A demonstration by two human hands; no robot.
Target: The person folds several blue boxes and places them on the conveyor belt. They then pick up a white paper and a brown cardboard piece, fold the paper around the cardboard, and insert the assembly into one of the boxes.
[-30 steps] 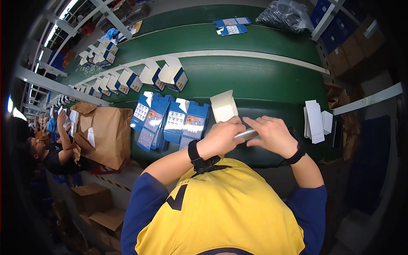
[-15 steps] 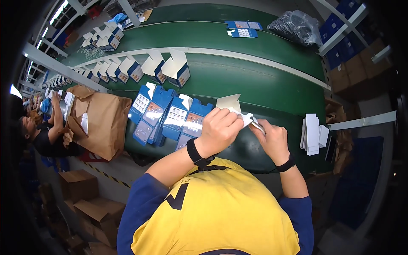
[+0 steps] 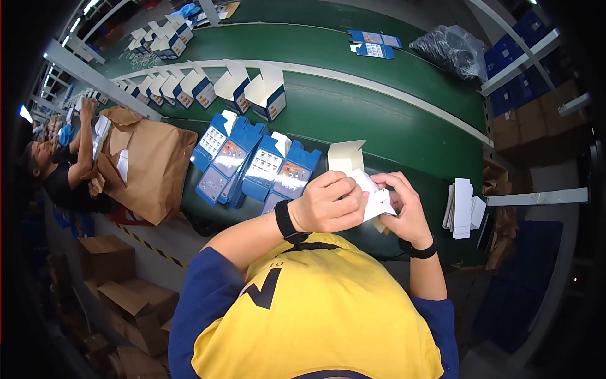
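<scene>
Between my two hands is a small white card piece [image 3: 377,203], bent along its folds. My left hand [image 3: 329,203] pinches its left side with curled fingers. My right hand [image 3: 407,208] grips the other side, thumb below and fingers over the top. Just behind my left hand stands a box [image 3: 345,156] with its cream flap raised; my fingers and the card hide its lower part. Flat blue printed cartons [image 3: 285,170] lie in overlapping piles left of my left hand. A stack of white card strips [image 3: 462,205] lies to the right of my right hand.
Open-topped blue and white boxes [image 3: 265,95] stand in a row along the green conveyor [image 3: 379,101]. A flattened blue carton [image 3: 374,45] and a dark plastic bag [image 3: 449,50] lie farther back. At left, a large brown paper bag [image 3: 154,167] stands near another person [image 3: 69,158].
The white card piece, seen edge-on before, now shows its broad face, opened between my hands. My right hand has turned and its fingers have spread over the card. The view has shifted slightly.
</scene>
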